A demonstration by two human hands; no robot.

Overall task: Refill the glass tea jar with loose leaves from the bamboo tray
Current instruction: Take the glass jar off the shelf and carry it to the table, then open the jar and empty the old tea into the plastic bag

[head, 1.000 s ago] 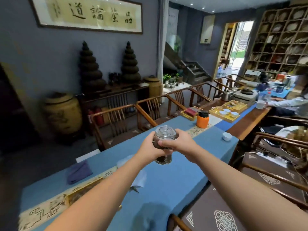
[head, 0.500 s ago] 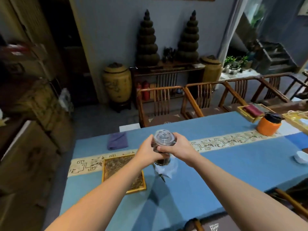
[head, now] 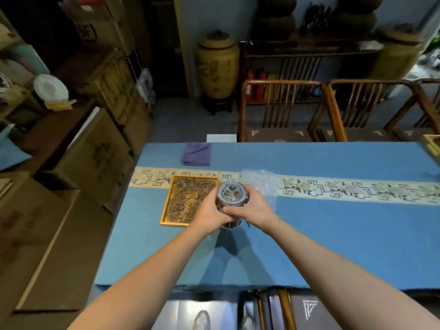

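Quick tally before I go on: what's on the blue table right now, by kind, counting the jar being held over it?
Glass tea jar with lid, gripped by left hand and right hand: 1
Square bamboo tray of loose leaves: 1
Folded purple cloth: 1
Clear plastic bag: 1
Total: 4

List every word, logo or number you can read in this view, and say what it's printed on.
"SF": black logo on the cardboard box at top left, blurred but legible.
Stacked cartons on the left: dark printed marks, too blurred to read.
Table runner: key patterns and flowers, no text.
Jar, tray, purple cloth: no text visible.
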